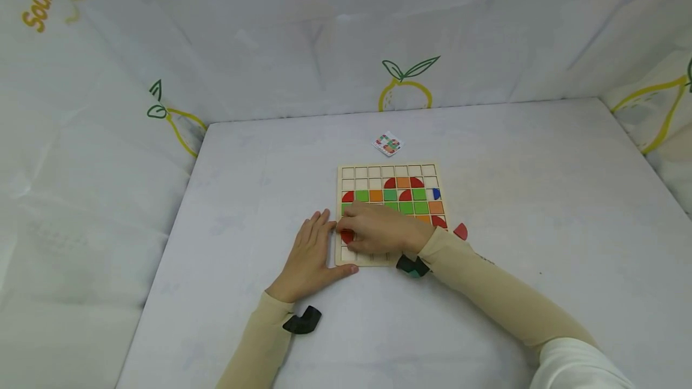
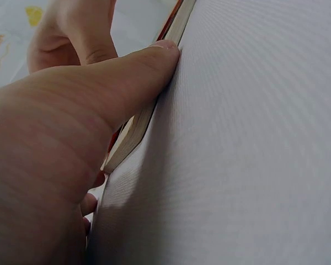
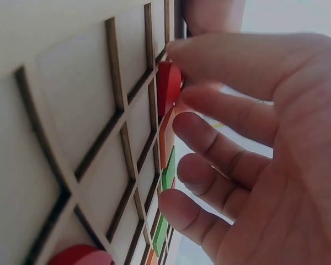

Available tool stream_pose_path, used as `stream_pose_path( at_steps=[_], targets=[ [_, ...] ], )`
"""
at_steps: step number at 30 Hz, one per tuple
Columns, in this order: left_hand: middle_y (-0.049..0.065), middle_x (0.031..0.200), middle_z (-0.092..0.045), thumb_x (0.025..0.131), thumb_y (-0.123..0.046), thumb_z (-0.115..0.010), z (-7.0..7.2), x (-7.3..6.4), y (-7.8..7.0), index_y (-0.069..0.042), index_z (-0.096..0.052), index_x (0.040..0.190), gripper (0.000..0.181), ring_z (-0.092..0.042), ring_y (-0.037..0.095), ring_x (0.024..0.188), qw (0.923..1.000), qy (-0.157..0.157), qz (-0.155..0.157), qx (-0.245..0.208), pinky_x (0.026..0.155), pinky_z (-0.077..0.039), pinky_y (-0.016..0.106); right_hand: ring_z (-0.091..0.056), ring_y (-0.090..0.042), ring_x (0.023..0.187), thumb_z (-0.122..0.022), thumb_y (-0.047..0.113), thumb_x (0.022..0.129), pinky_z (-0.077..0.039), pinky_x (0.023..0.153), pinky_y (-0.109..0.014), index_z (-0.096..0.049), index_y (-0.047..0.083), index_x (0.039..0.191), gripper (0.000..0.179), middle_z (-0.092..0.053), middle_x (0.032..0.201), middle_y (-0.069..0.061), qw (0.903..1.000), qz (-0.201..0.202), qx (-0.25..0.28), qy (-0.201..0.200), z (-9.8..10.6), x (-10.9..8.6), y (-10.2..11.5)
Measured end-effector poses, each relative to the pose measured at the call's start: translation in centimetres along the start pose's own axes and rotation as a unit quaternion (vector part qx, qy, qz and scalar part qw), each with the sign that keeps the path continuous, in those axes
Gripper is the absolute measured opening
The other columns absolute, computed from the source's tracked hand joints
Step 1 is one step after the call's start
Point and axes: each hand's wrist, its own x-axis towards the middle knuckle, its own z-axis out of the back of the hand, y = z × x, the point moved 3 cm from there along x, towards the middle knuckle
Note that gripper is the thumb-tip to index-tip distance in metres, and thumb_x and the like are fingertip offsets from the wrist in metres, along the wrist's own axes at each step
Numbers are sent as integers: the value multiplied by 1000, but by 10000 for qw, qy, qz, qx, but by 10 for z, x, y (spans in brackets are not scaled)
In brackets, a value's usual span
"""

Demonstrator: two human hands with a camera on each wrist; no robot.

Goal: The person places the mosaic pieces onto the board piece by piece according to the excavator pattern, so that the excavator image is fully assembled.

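Note:
A wooden grid board (image 1: pixel 387 171) lies on the table, with red, green and orange pieces in many of its cells. My right hand (image 1: pixel 381 227) reaches across its lower left part. In the right wrist view, thumb and index finger pinch a red quarter-circle piece (image 3: pixel 168 88) at a corner cell; the other fingers bend loosely. My left hand (image 1: pixel 309 257) lies beside the board's left edge with fingers straight. Its thumb (image 2: pixel 149 63) rests against the board's near side edge (image 2: pixel 129 138). The right hand and forearm hide several cells.
A small pattern card (image 1: pixel 388 143) lies behind the board. One loose red piece (image 1: pixel 461 232) is on the table to the board's right, near the right forearm. A blue piece (image 1: pixel 436 194) sits in a right-hand cell. Printed white cloth stands behind the table.

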Motion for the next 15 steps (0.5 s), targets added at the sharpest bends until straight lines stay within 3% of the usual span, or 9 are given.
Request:
stream_pose_path(
  at_steps=[7, 15],
  targets=[
    [8, 172, -10, 85, -65, -69, 0, 0, 0, -6, -30, 155, 99, -2, 25, 160, 10000, 13, 15, -30, 132, -1, 45, -56, -12, 98, -72, 25, 94, -54, 88, -27, -73, 19, 120, 26, -65, 108, 3, 9999, 65, 77, -40, 1, 0, -3],
    [10, 171, -12, 85, -64, -70, 2, -1, -2, -5, -32, 154, 99, -5, 27, 160, 10000, -52, -17, -32, 132, -2, 46, -55, -12, 96, -72, 26, 94, -53, 86, -27, -73, 20, 121, 27, -64, 106, 4, 10000, -1, 35, 1, 0, -1, -4]
  ],
)
